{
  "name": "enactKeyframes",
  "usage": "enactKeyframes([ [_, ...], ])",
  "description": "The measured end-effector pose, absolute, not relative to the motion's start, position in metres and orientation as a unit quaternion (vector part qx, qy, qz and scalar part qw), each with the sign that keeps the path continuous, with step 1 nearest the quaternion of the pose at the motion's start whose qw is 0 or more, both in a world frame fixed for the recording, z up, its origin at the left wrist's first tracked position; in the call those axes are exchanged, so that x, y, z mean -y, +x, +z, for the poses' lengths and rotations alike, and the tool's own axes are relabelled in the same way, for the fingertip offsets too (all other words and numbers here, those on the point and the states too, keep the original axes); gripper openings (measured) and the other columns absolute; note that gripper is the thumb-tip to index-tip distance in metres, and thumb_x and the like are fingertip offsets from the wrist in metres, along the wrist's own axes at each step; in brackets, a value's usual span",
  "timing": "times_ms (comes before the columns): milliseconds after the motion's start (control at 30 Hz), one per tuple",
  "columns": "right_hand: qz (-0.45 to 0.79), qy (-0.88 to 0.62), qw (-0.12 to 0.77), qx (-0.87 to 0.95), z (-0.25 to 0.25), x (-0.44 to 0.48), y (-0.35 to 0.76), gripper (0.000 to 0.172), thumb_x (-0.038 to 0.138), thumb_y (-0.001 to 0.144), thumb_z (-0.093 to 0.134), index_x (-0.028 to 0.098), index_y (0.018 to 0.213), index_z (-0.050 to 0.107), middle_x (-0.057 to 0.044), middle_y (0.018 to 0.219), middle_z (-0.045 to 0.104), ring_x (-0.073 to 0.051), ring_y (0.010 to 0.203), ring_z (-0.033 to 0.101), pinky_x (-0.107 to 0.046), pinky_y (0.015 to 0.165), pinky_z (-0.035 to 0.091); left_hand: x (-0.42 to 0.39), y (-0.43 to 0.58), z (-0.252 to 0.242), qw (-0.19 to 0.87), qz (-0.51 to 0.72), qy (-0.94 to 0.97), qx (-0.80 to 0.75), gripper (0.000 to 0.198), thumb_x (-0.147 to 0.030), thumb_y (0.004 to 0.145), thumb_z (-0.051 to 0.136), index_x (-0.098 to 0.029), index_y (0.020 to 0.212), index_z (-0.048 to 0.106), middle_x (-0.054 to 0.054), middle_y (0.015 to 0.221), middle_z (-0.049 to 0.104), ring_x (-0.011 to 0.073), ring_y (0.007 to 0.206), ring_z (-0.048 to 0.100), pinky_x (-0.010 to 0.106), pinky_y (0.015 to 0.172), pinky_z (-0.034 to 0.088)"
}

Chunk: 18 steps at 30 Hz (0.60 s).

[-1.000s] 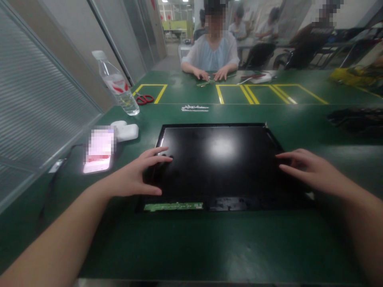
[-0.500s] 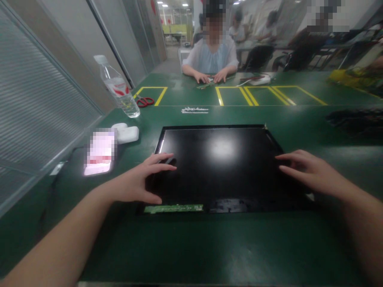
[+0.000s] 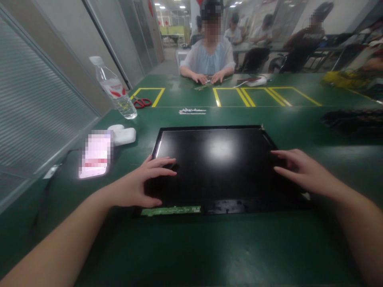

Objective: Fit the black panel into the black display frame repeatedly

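Note:
A black LCD screen panel (image 3: 209, 171) lies flat on the green table, its glossy face up and reflecting a bright light. Along its near edge runs a narrow green circuit board (image 3: 172, 210). Over the panel's left edge is my left hand (image 3: 143, 181), fingers spread, the thumb close to the circuit board. My right hand (image 3: 299, 169) is at the panel's right edge with thumb and fingers apart. Whether either hand presses on the panel cannot be made out. Neither one grips anything that I can see.
To the left are a lit phone (image 3: 95, 155), a white case (image 3: 124, 136), a water bottle (image 3: 116, 91) and red-handled scissors (image 3: 142, 103). Small white strips (image 3: 192, 112) lie beyond the panel. A person (image 3: 209, 59) sits opposite. Dark material (image 3: 353, 123) lies at the right.
The whole view has shifted slightly, so things appear a little further left. My left fingers have moved slightly on the panel's left side; the panel stays in place on the table.

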State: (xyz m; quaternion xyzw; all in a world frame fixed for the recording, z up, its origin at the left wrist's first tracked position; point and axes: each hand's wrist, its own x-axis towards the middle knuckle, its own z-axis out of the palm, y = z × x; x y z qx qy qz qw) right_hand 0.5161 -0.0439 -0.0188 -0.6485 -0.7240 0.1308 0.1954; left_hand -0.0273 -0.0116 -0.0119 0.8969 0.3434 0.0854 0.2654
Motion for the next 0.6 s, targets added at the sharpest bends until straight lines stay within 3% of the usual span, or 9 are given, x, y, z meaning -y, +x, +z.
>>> enactKeyframes([
  [67,0.122,-0.637,0.199,0.735,-0.024,0.043,0.517,0.068,0.071,0.086,0.063,0.027,0.137,0.071,-0.015,0.124,0.066,-0.027,0.089,0.069,-0.048,0.082,0.062,0.013,-0.025,-0.011,0.272,0.08,0.894,-0.346,0.071,-0.033,0.083,0.084,-0.039,0.15,0.06,0.009,0.175,0.041,0.0408,0.161,0.036,0.075,0.127,-0.006],
  [133,0.122,-0.619,0.199,0.75,-0.027,0.043,0.516,0.061,0.065,0.089,0.062,0.029,0.138,0.071,-0.016,0.147,0.061,-0.033,0.115,0.07,-0.053,0.098,0.06,0.013,-0.024,-0.01,0.279,0.075,0.892,-0.348,0.072,-0.031,0.082,0.083,-0.04,0.15,0.06,0.008,0.175,0.042,0.0408,0.16,0.038,0.076,0.126,-0.008],
  [233,0.135,-0.602,0.181,0.766,-0.028,0.043,0.515,0.053,0.06,0.092,0.061,0.033,0.135,0.074,-0.012,0.153,0.064,-0.037,0.137,0.062,-0.062,0.115,0.049,0.014,-0.023,-0.009,0.283,0.075,0.889,-0.352,0.072,-0.03,0.081,0.083,-0.04,0.149,0.061,0.009,0.174,0.044,0.0417,0.158,0.041,0.077,0.125,-0.008],
  [433,0.164,-0.611,0.179,0.753,-0.026,0.044,0.516,0.05,0.059,0.09,0.063,0.034,0.13,0.078,-0.01,0.152,0.066,-0.037,0.132,0.067,-0.063,0.107,0.055,0.015,-0.018,-0.005,0.275,0.067,0.886,-0.367,0.069,-0.029,0.079,0.082,-0.038,0.145,0.066,0.008,0.17,0.05,0.0428,0.155,0.046,0.078,0.125,-0.002],
  [600,0.176,-0.614,0.176,0.749,-0.024,0.044,0.517,0.053,0.06,0.089,0.063,0.03,0.131,0.078,-0.011,0.155,0.064,-0.038,0.13,0.068,-0.063,0.106,0.056,0.016,-0.015,-0.002,0.279,0.066,0.886,-0.365,0.067,-0.028,0.079,0.081,-0.036,0.144,0.066,0.009,0.169,0.051,0.0426,0.155,0.045,0.078,0.125,-0.005],
])
